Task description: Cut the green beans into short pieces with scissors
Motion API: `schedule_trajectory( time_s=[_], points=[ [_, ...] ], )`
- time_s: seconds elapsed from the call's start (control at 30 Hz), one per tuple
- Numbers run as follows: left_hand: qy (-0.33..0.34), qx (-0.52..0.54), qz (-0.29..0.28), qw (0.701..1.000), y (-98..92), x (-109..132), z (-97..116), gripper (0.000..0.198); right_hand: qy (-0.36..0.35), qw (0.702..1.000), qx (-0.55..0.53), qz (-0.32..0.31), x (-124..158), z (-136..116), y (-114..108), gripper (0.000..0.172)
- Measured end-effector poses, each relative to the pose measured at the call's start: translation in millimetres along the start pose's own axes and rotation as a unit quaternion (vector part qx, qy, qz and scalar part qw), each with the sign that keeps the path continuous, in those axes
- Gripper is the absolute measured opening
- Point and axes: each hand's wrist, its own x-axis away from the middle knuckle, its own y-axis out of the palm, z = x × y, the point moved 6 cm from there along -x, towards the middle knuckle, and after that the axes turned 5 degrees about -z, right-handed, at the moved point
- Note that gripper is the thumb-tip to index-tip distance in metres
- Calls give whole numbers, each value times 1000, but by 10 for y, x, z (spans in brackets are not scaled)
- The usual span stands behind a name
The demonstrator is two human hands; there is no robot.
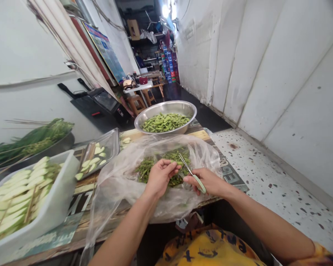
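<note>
My left hand [163, 173] is closed in a pinch, and a green edamame pod [178, 162] shows at its fingertips. In my right hand [204, 180] is a pair of scissors [195, 176] with a pale green handle, its metal blades pointing up and left beside the pod. Below both hands, a clear plastic bag [119, 173] lies spread on the table around a pile of darker green pods [145, 169]. Just beyond the bag stands a steel basin [192, 111] that contains many bright green pods [165, 122].
On the left, a white tub [62, 188] holds skewered pale green slices [19, 195]. A metal tray [115, 142] with more slices and sticks sits behind it. Leafy greens [36, 138] fill a dark bowl at far left. A white wall [266, 66] runs along the right.
</note>
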Motion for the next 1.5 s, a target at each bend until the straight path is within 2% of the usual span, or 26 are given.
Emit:
schedule_trajectory(
  time_s=[0.2,0.33,0.47,0.57,0.67,0.73,0.77,0.8,0.83,0.87,0.93,1.0,1.07,1.1,1.17,1.23,1.3,1.43,1.5],
  points=[
    [24,22,17,999,53,66,-13,38,10,999,-30,-13,-7,-46,-11,42],
    [35,21,27,999,69,95,-28,37,8,1000,-10,-17,-2,-89,-6,44],
    [15,12,19,1000,63,98,-44,33,-8,1000,-25,-1,3,-76,-19,47],
    [-3,1,17,1000,6,40,29,25,13,998,-62,10,28,25,-63,46],
    [-17,9,22,1000,-66,-93,141,15,43,993,-98,49,98,153,-179,43],
    [-29,-37,6,999,-59,-199,179,7,44,988,-124,78,157,205,-257,42],
    [-26,-98,-7,995,-33,-249,189,4,38,987,-133,87,183,216,-281,42],
    [-12,-185,-25,982,10,-291,196,6,31,986,-138,88,206,222,-291,43],
    [11,-290,-43,956,69,-324,198,9,27,986,-140,84,225,223,-287,43],
    [39,-401,-55,913,135,-347,192,10,24,987,-136,77,239,221,-274,43],
    [93,-591,-59,799,255,-371,163,11,21,991,-117,67,258,211,-242,43],
    [113,-704,-55,699,319,-396,124,13,20,993,-97,67,267,205,-219,44],
    [106,-758,-47,642,308,-440,113,17,21,993,-92,67,267,210,-203,45],
    [96,-771,-52,628,288,-465,110,19,22,993,-95,66,264,216,-195,45],
    [81,-772,-96,623,254,-504,86,28,25,993,-102,63,257,226,-183,46],
    [78,-752,-157,636,241,-506,50,40,24,993,-101,56,247,224,-169,47],
    [83,-732,-188,650,239,-482,26,48,19,994,-94,45,237,207,-151,46],
    [85,-715,-179,671,286,-431,2,34,21,996,-84,37,225,176,-123,43],
    [85,-715,-157,676,320,-427,3,29,27,995,-89,41,228,170,-121,41]
  ],
)
